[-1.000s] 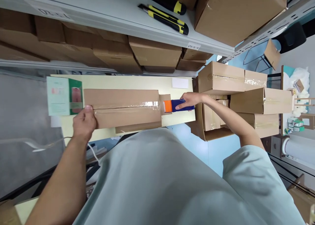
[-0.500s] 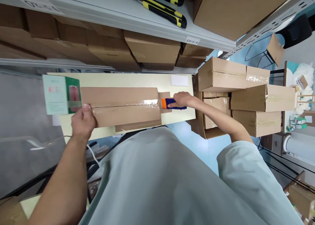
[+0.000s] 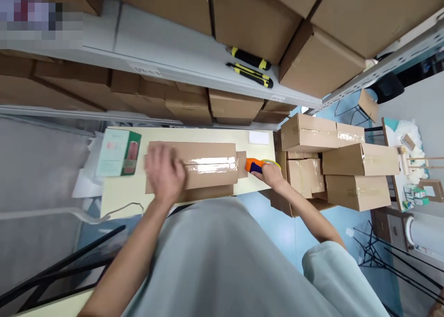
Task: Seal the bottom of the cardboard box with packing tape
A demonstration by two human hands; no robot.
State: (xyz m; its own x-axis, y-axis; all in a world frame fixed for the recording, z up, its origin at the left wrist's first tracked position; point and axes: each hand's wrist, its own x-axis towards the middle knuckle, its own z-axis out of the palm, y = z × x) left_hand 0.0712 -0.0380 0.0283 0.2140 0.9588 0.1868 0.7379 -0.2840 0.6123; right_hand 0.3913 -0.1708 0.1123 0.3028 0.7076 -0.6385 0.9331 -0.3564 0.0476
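A long brown cardboard box (image 3: 211, 173) lies on the pale table, with clear tape shining along its top seam. My left hand (image 3: 165, 172) is over the box's left end, blurred by motion, with its thumb apart from the fingers. Whether the palm touches the cardboard I cannot tell. My right hand (image 3: 272, 174) grips an orange and dark blue tape dispenser (image 3: 255, 164) just off the box's right end, beside a small end flap (image 3: 242, 164). A yellow-edged roll shows behind the dispenser.
A green and white box (image 3: 118, 152) stands on the table's left part, and a white paper (image 3: 258, 137) lies near the back right. Two utility knives (image 3: 249, 75) rest on the shelf above. Stacked cartons (image 3: 357, 159) are at the right. A pale cable (image 3: 90, 216) runs at front left.
My left hand has moved from the box's left edge to over its top. The tape dispenser has come away from the right end and tilted. The camera view has shifted.
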